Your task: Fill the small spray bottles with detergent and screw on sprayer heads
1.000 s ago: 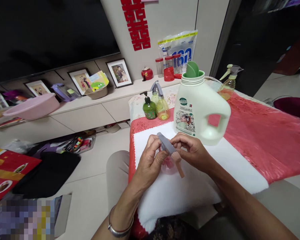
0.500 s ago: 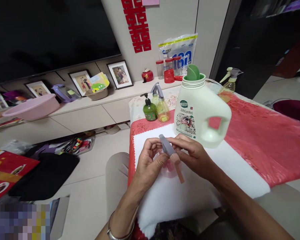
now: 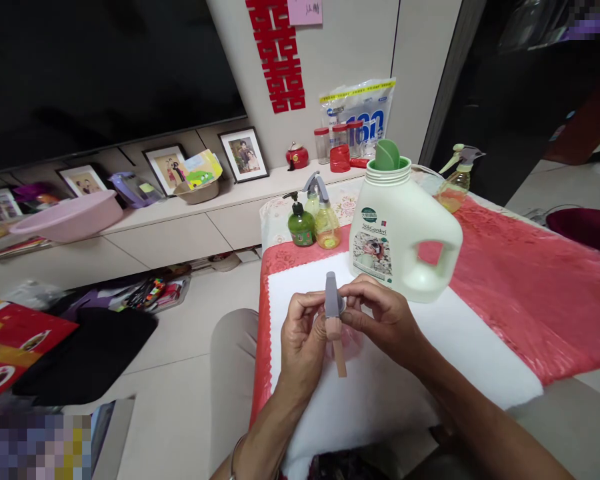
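Observation:
A small spray bottle [image 3: 333,297] stands over the white cloth [image 3: 460,353] between my hands. Its trigger head is grey with a peach nozzle and lever facing me, and its clear pink body is partly hidden behind them. My left hand [image 3: 303,343] is closed on the left side of the head, thumb near the nozzle. From the right, my right hand [image 3: 387,323] pinches the collar below the head with thumb and forefinger. Just beyond stands a large pale green detergent jug [image 3: 405,230], uncapped, with a green scoop-shaped piece [image 3: 387,155] in its mouth.
Behind the cloth's left corner are a green pump bottle [image 3: 301,223] and a yellowish spray bottle [image 3: 327,223]. Another spray bottle [image 3: 457,187] stands at the back right. A red plastic cover [image 3: 530,287] lies under the cloth. Jars with red lids [image 3: 322,147] line the ledge.
The spray head has turned between my fingers: its nozzle and lever, slanted to the lower right before, now point almost straight at me. Both hands stay on the bottle.

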Available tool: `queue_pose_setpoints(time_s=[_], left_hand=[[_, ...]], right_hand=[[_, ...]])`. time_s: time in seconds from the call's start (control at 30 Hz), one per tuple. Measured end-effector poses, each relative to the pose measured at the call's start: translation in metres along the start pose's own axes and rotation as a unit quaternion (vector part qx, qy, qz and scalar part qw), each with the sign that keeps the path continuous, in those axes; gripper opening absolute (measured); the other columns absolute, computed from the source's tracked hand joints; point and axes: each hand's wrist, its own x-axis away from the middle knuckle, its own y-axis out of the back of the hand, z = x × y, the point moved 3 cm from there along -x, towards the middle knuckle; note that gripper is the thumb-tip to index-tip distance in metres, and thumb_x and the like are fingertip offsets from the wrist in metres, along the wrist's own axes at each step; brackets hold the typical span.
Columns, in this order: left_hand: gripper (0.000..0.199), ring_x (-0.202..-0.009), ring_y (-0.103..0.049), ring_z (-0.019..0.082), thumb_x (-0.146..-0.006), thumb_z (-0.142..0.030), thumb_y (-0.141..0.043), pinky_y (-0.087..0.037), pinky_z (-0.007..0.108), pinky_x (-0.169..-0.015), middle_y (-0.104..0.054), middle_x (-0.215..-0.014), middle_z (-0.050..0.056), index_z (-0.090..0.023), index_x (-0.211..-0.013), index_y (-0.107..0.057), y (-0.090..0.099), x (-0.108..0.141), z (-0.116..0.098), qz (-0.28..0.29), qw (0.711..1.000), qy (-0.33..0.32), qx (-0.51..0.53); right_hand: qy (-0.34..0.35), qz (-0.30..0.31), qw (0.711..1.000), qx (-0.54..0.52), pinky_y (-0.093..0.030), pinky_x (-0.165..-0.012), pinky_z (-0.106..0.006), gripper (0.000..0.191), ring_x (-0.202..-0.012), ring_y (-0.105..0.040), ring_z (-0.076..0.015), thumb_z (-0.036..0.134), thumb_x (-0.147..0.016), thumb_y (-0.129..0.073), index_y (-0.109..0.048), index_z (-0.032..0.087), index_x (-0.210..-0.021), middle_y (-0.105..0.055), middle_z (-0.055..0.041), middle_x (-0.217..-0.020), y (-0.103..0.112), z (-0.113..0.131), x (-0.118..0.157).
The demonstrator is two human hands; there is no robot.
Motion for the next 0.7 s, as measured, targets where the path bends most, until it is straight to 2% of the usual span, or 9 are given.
queue_pose_setpoints(time_s=[0.1,0.3,0.57,0.7], left_hand=[[0.028,-0.084,-0.059,0.016,-0.088,-0.048,-0.069,-0.05,0.031,-0.084,-0.062,-0.095,0.002,-0.022,-0.092,-0.062,-0.001,-0.001,0.0024,-0.009,1.0,0.01,0.004],[0.038,-0.081,-0.059,0.017,-0.081,-0.057,-0.072,-0.05,0.032,-0.081,-0.061,-0.086,0.001,-0.021,-0.086,-0.06,-0.0009,-0.005,0.0009,0.004,0.999,0.034,0.019],[0.031,-0.078,-0.059,0.017,-0.083,-0.051,-0.072,-0.051,0.032,-0.079,-0.061,-0.085,0.0,-0.023,-0.089,-0.061,-0.0056,0.0031,0.008,-0.03,0.998,0.035,0.051],[0.025,-0.071,-0.055,0.013,-0.084,-0.047,-0.073,-0.049,0.026,-0.07,-0.055,-0.08,-0.003,-0.025,-0.089,-0.063,-0.0103,0.0035,0.0058,-0.026,0.996,0.031,0.076]], right_hand=[[-0.017,0.008,1.0,-0.004,-0.046,-0.073,-0.019,0.028,-0.081,-0.054,-0.009,0.038,-0.097,-0.069,-0.067,0.015,-0.113,-0.055,-0.0025,-0.089,0.0006,-0.001,0.0003],[-0.037,0.047,0.998,0.006,-0.043,-0.074,-0.02,0.032,-0.082,-0.053,-0.0101,0.042,-0.1,-0.064,-0.07,0.015,-0.116,-0.053,-0.0032,-0.086,0.0017,-0.0011,0.0007],[-0.001,-0.014,1.0,0.0,-0.043,-0.073,-0.019,0.021,-0.08,-0.053,-0.0088,0.031,-0.095,-0.072,-0.069,0.015,-0.108,-0.053,-0.0019,-0.087,-0.0028,-0.0024,0.0021],[0.009,-0.023,1.0,0.002,-0.043,-0.074,-0.018,0.019,-0.081,-0.052,-0.0075,0.028,-0.094,-0.073,-0.068,0.016,-0.107,-0.053,-0.0011,-0.088,-0.0037,-0.0019,0.0071]])
